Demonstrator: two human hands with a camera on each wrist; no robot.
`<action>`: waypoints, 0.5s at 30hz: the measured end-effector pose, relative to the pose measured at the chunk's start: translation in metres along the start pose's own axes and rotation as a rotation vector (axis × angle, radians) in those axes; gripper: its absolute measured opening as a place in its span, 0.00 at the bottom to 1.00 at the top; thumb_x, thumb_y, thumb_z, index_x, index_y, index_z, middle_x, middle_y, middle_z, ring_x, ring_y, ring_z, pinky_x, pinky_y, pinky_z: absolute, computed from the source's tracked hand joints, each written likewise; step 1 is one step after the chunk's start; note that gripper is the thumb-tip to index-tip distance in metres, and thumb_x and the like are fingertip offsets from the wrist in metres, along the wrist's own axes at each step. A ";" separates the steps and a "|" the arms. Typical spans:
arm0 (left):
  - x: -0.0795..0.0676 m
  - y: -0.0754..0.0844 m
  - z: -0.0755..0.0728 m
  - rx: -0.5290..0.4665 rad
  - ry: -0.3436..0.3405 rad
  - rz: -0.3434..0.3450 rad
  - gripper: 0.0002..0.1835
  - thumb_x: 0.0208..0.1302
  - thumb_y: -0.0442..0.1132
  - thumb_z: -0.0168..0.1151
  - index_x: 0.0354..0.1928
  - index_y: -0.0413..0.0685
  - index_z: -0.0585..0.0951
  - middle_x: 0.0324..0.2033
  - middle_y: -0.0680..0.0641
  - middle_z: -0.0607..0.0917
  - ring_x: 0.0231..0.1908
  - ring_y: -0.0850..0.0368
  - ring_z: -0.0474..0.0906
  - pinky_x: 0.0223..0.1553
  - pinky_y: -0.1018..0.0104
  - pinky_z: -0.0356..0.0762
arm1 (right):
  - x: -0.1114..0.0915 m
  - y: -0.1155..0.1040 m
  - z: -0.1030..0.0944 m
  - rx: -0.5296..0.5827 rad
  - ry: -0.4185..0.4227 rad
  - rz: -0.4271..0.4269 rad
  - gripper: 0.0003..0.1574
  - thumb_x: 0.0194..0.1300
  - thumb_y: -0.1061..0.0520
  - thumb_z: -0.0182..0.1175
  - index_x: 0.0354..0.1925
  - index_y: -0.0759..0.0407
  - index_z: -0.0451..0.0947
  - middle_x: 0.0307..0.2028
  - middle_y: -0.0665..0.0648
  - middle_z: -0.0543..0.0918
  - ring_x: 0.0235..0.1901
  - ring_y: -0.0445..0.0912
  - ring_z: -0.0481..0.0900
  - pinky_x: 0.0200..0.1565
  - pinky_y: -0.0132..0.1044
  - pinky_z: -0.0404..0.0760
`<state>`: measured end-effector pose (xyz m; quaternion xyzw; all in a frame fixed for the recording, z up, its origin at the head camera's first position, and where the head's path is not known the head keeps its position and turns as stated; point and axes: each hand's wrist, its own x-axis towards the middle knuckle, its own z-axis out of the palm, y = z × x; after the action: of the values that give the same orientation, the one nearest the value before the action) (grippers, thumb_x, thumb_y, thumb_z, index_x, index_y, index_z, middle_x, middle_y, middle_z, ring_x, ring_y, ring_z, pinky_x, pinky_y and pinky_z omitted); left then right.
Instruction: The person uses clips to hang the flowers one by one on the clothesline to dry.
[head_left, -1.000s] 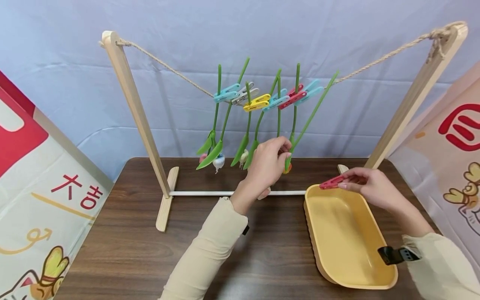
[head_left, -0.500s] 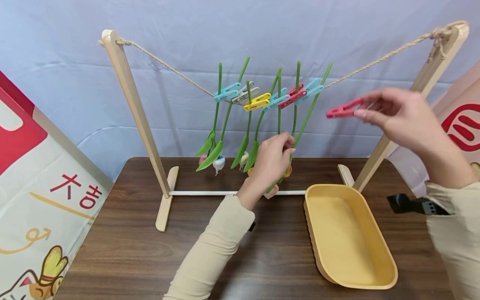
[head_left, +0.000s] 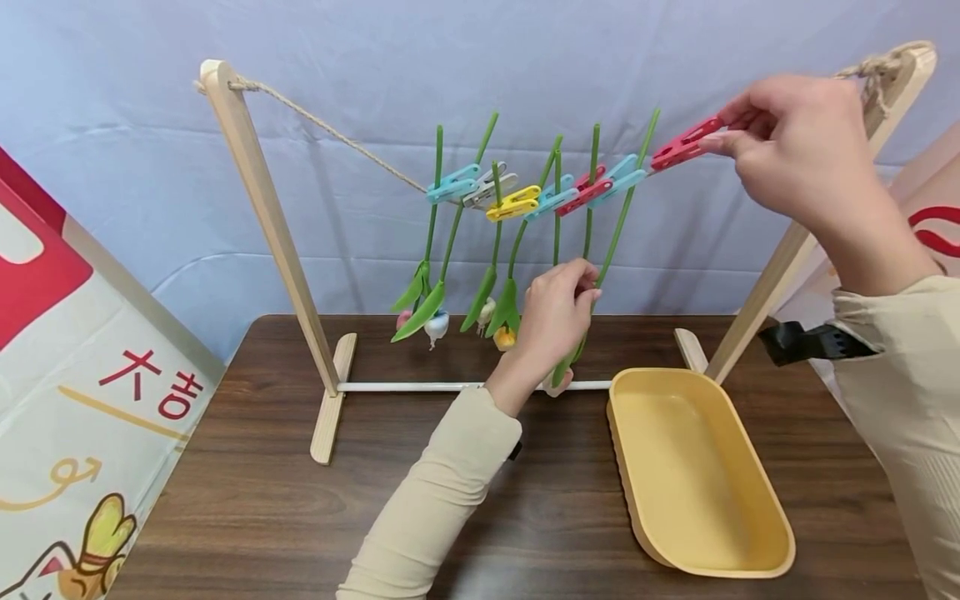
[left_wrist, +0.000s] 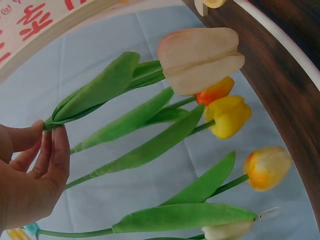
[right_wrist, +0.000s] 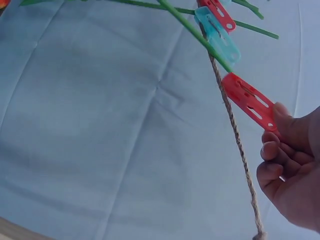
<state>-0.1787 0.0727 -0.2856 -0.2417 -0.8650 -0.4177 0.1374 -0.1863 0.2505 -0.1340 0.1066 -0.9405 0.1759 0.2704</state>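
Observation:
My left hand (head_left: 555, 312) pinches the stem of an artificial tulip with a pale pinkish bloom (left_wrist: 200, 60), which hangs head down. Its green stem (head_left: 624, 221) leans up past the sagging rope (head_left: 330, 131). Between thumb and fingers of my right hand (head_left: 806, 154) is a red clothespin (head_left: 682, 145), its tip at the rope beside the stem's upper end. In the right wrist view this clothespin (right_wrist: 250, 102) meets or nearly meets the stem tip; whether it grips anything I cannot tell. Several other tulips hang from blue, grey, yellow and red clothespins (head_left: 513, 202) to the left.
A wooden stand with a left post (head_left: 262, 208) and a right post (head_left: 772, 283) carries the rope. A white bar (head_left: 412, 387) joins their feet. The yellow basin (head_left: 682, 475) stands at the right on the brown table (head_left: 247, 500). Behind hangs a pale blue cloth (head_left: 375, 50).
My right hand has lifted the red clothespin from over the basin up to the rope. My left hand has shifted slightly right with the tulip, whose stem now stands steeper.

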 end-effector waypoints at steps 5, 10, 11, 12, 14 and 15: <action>0.000 0.000 0.003 0.023 0.027 0.009 0.07 0.62 0.37 0.58 0.40 0.44 0.80 0.32 0.51 0.82 0.34 0.60 0.77 0.39 0.68 0.71 | 0.006 -0.001 0.002 0.019 -0.074 0.027 0.12 0.59 0.61 0.61 0.33 0.73 0.80 0.20 0.61 0.79 0.16 0.28 0.61 0.24 0.28 0.58; 0.001 0.003 0.006 0.060 0.041 0.020 0.06 0.62 0.36 0.58 0.40 0.44 0.81 0.30 0.51 0.82 0.33 0.60 0.77 0.36 0.67 0.72 | 0.009 0.000 0.004 0.014 -0.160 0.049 0.13 0.59 0.59 0.61 0.33 0.71 0.81 0.19 0.55 0.79 0.16 0.32 0.63 0.22 0.30 0.59; 0.002 0.003 0.006 0.065 0.041 0.021 0.06 0.62 0.35 0.59 0.40 0.44 0.81 0.30 0.51 0.82 0.33 0.59 0.78 0.36 0.66 0.73 | 0.010 0.001 0.005 0.013 -0.178 0.052 0.13 0.59 0.58 0.61 0.33 0.71 0.81 0.19 0.54 0.78 0.16 0.33 0.63 0.22 0.31 0.59; 0.002 0.004 0.006 0.069 0.038 0.021 0.06 0.61 0.35 0.59 0.40 0.44 0.81 0.30 0.51 0.82 0.33 0.59 0.78 0.36 0.66 0.73 | 0.010 0.001 0.006 0.013 -0.194 0.059 0.14 0.60 0.58 0.60 0.33 0.71 0.81 0.18 0.53 0.78 0.16 0.34 0.63 0.22 0.31 0.59; 0.003 0.005 0.007 0.079 0.030 0.021 0.06 0.61 0.35 0.59 0.40 0.44 0.81 0.30 0.50 0.82 0.33 0.58 0.78 0.36 0.65 0.73 | 0.011 0.001 0.009 0.011 -0.209 0.064 0.14 0.60 0.57 0.61 0.33 0.70 0.81 0.17 0.52 0.78 0.17 0.35 0.64 0.23 0.32 0.59; 0.003 0.005 0.007 0.082 0.025 0.019 0.07 0.61 0.35 0.59 0.40 0.44 0.81 0.30 0.50 0.82 0.33 0.58 0.78 0.36 0.65 0.73 | 0.011 0.002 0.010 0.018 -0.212 0.069 0.14 0.60 0.57 0.61 0.32 0.70 0.81 0.17 0.50 0.78 0.16 0.36 0.64 0.23 0.32 0.59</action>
<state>-0.1789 0.0823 -0.2851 -0.2390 -0.8772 -0.3835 0.1621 -0.2006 0.2470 -0.1362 0.0944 -0.9654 0.1812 0.1622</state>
